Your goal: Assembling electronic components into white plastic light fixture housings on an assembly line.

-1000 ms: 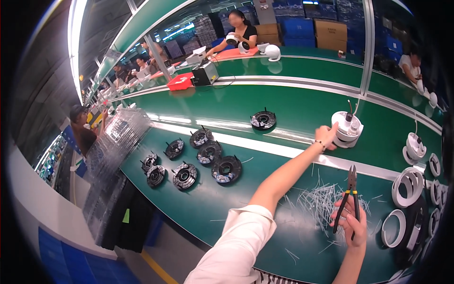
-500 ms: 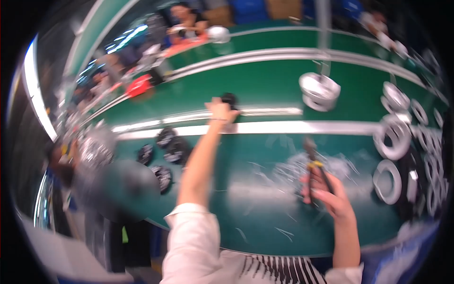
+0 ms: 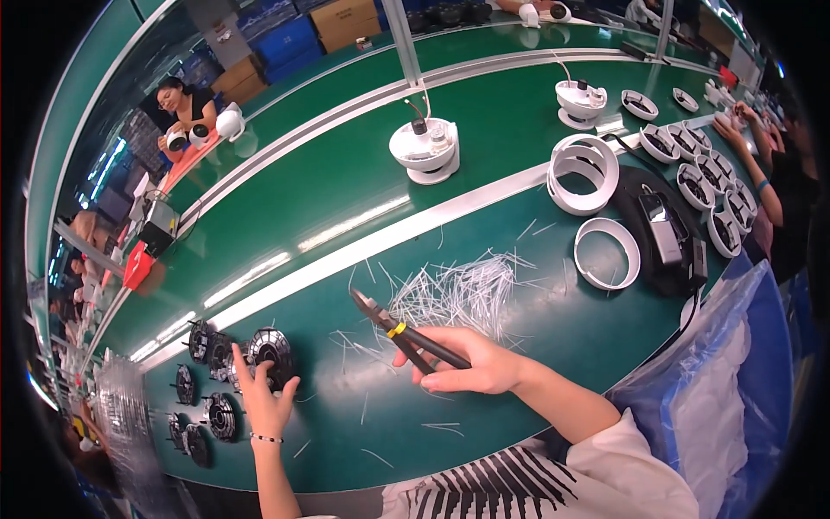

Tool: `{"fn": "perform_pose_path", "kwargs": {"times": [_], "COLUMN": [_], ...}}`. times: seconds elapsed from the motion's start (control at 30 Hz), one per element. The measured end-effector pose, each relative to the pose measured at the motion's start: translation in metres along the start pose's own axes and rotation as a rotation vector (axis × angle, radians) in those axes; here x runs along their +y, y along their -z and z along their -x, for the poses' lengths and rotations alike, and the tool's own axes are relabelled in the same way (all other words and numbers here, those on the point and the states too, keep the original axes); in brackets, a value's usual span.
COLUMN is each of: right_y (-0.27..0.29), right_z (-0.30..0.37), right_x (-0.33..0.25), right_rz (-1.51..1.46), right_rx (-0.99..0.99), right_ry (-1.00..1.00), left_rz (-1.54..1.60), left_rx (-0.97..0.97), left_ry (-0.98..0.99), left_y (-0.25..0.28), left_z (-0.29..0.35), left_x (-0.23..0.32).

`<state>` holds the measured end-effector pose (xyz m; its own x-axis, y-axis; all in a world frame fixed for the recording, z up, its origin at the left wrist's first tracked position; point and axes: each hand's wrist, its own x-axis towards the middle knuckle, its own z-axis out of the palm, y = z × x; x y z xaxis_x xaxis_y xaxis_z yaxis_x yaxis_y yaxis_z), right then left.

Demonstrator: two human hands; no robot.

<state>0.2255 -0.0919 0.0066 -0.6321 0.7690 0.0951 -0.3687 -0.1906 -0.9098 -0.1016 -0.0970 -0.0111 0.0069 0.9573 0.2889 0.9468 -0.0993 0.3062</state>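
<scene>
My right hand (image 3: 480, 362) is wrapped round the dark handles of a pair of side cutters (image 3: 399, 330) with yellow bands, their jaws pointing up and left. Below those jaws and to their right, thin white plastic strips (image 3: 458, 294) lie heaped and scattered on the green table. At the left, my left hand (image 3: 266, 406) has its thumb and fingers at the near edge of a round black slotted plastic part (image 3: 272, 349) and appears to grip it; its index finger sticks out. Several similar black parts (image 3: 221, 417) sit close around that hand.
Beyond a pale rail runs a green belt (image 3: 311, 208) bearing white housings (image 3: 425, 151). White rings (image 3: 607, 253), a black bag (image 3: 644, 203) and a phone (image 3: 661, 232) lie on the right. A plastic-lined blue bin (image 3: 731, 346) stands near right. Co-workers sit across and at far right.
My left hand has come back from the rail to the black parts at the left, apparently with a black part. The cutters remain in my right hand. The view has turned.
</scene>
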Motion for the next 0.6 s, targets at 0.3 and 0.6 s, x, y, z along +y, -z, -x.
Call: {"fn": "perform_pose_path", "kwargs": {"times": [0.3,0.6], "right_y": [0.018,0.007], "right_z": [-0.002,-0.007], "right_x": [-0.009,-0.014], "right_rz": [0.015,-0.018], "right_rx": [0.182,0.32], "right_ry": [0.009,0.004], "left_rz": [0.038,-0.133], "left_rx": [-0.126,-0.575], "left_ry": [-0.139,-0.16], "left_y": [0.009,-0.015], "left_z": [0.057,0.094], "left_x": [0.049,0.064]}}
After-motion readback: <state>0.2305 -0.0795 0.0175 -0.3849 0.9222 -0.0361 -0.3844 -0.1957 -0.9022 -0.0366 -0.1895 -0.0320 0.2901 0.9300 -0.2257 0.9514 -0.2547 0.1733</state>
